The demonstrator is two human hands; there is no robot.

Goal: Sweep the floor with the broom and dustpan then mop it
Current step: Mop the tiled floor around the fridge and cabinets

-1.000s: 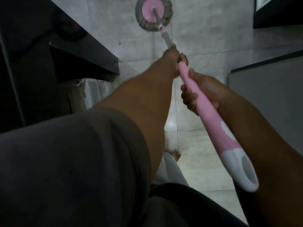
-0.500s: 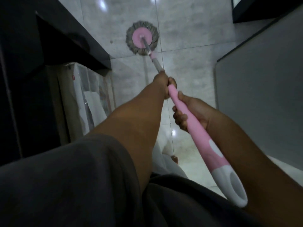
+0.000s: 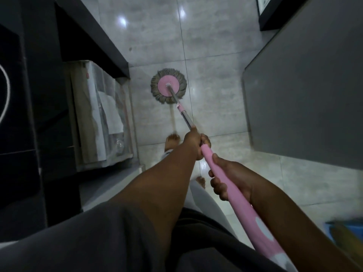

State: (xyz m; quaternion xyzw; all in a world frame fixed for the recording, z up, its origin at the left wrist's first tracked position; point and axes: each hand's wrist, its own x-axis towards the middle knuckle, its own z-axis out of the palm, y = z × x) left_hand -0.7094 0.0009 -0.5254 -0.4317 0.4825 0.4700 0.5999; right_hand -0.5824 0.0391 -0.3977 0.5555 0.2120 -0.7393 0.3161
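Nearer now sits my one mop head (image 3: 168, 86), flat on the tiled floor (image 3: 216, 55) between the left cabinet (image 3: 88, 36) and the right panel (image 3: 304, 95). I count two hands: my left hand (image 3: 193, 143), arm outstretched, has its fingers wrapped round the shaft (image 3: 185, 116), and my right hand (image 3: 233, 177) clamps the pink handle (image 3: 242, 209) nearer me.

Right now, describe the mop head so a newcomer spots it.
Start at the pale tiled floor between the dark cabinet on the left and the grey panel on the right. Near the cabinet's corner, at the far end of the metal pole, lies the mop head. It is the only round thing there: a pink disc ringed by grey-brown strands.
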